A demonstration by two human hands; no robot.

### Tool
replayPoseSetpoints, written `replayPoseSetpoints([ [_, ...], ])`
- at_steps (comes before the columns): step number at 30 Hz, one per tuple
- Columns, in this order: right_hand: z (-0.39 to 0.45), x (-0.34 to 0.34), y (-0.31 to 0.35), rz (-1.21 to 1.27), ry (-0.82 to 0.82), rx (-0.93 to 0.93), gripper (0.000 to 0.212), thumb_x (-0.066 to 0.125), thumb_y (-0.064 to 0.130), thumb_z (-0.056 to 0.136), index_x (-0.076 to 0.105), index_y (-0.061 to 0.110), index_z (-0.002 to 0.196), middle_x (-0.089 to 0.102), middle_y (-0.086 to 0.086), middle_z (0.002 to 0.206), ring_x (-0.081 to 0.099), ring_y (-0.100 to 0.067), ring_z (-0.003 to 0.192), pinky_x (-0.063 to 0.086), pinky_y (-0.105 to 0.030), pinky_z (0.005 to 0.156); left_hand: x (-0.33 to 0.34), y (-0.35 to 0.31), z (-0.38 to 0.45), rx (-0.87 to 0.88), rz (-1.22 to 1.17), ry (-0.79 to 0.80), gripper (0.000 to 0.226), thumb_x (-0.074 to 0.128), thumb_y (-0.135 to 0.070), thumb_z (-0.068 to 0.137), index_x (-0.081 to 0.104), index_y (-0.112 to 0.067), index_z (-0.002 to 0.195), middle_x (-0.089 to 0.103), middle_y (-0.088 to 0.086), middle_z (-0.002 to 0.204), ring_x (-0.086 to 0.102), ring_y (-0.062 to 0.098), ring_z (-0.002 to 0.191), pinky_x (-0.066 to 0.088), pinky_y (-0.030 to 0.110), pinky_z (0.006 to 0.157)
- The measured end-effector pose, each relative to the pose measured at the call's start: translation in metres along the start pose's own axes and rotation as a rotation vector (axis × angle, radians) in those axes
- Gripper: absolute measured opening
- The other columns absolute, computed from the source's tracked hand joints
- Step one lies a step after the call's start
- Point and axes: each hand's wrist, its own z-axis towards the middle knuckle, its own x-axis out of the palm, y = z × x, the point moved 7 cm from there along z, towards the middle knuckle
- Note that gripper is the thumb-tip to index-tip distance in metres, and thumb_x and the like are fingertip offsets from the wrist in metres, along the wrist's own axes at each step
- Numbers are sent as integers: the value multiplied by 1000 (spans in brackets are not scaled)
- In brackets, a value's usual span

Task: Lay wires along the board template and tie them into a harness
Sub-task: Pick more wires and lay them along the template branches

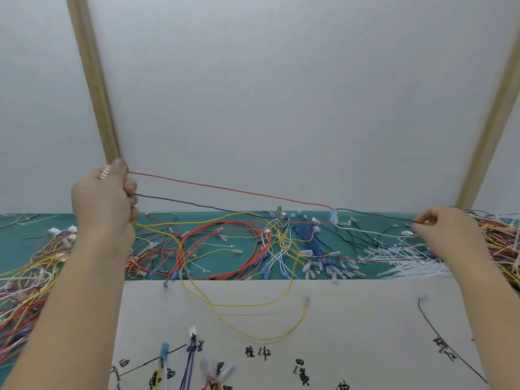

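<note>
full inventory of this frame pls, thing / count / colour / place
Beige board template with handwritten black labels: one, near centre.
Green mat: one, beyond the board.
Loose terminated wires: many, red, yellow, blue, white, black, across the mat.
White cable ties: a pile, mat right.
Long yellow wire: one, looping onto the board.
Red wire: one, stretched from left hand.
Dark blue wire: one, below the red.
Thin black wire: one, pinched by right hand.
Wooden posts: two, tan, against white wall.
Hands: left grips wires; right pinches.

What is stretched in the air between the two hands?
In the head view, thin red, blue and black wires run from left hand to right hand.
</note>
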Motion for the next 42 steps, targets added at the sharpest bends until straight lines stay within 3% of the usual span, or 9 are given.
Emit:
replayPoseSetpoints([
  [4, 3, 2, -12, -62, 60, 100, 8, 57, 28, 87, 59, 22, 82, 56, -13, 97, 53, -35, 94, 44, -40, 76, 2, -2, 0, -5, -30, -2, 28, 40, -26, 98, 42, -23, 71, 36, -14, 32, 25, 1, 27, 16, 10, 30],
  [9, 5, 2, -12, 67, 113, 76, 36, 60, 30, 87, 59, 16, 54, 59, -5, 59, 54, -26, 67, 31, -30, 60, 1, -3, 1, -29, -79, 8, 29, 39, -26, 99, 40, -23, 70, 34, -14, 32, 24, 1, 26, 14, 9, 29],
  [12, 3, -13, 2, 117, 12, -30, 30, 67, 27, 83, 61, 11, 58, 53, 3, 54, 45, -11, 56, 27, -26, 51, -2, -1, 4, -76, -119, 15, 29, 36, -26, 99, 37, -23, 70, 33, -13, 31, 24, 1, 25, 11, 11, 30],
  [16, -7, -43, 39, 262, -146, -169, 22, 71, 30, 78, 68, 10, 70, 58, -1, 60, 50, -19, 61, 30, -25, 55, 1, 7, 4, -176, -118, 74, 31, 34, -26, 100, 34, -23, 70, 34, -12, 32, 24, 2, 24, 13, 11, 30],
  [20, -26, -54, 97, 349, -47, -298, 20, 73, 40, 72, 67, 25, 60, 59, 10, 56, 50, -3, 57, 35, -20, 53, 33, 1, -18, -153, -128, 200, 23, 42, -18, 97, 43, -23, 74, 43, -12, 44, 30, 0, 31, 20, 9, 32],
  [28, -78, -24, 173, 569, 327, -563, 10, 75, 22, 70, 70, 24, 61, 61, 10, 51, 47, 3, 47, 34, -8, 48, 126, -3, -126, 277, 766, 821, 31, 56, -62, 65, 59, -31, 70, 59, -18, 55, 53, -6, 51, 37, 13, 45],
  [31, -83, -28, 180, 654, 339, -623, 8, 75, 22, 66, 68, 25, 64, 52, 8, 50, 42, -2, 48, 32, -13, 49, 131, 0, -131, 391, 843, 766, 21, 58, -49, 77, 54, -30, 68, 59, -9, 67, 56, 10, 68, 46, 30, 62],
  [36, -86, -31, 182, 769, 421, -653, 21, 78, 11, 66, 64, 26, 66, 61, 13, 60, 51, 0, 54, 43, -11, 57, 127, -4, -115, 385, 705, 779, 26, 58, -30, 85, 53, -30, 59, 49, -17, 43, 44, -3, 44, 28, 16, 45],
  [42, -79, -40, 173, 754, 330, -626, 33, 73, 2, 72, 67, 32, 61, 66, 14, 62, 55, 4, 55, 43, -7, 57, 110, -1, -87, 258, 551, 650, 24, 60, -35, 71, 56, -23, 51, 44, -13, 37, 38, 2, 37, 26, 22, 50],
])
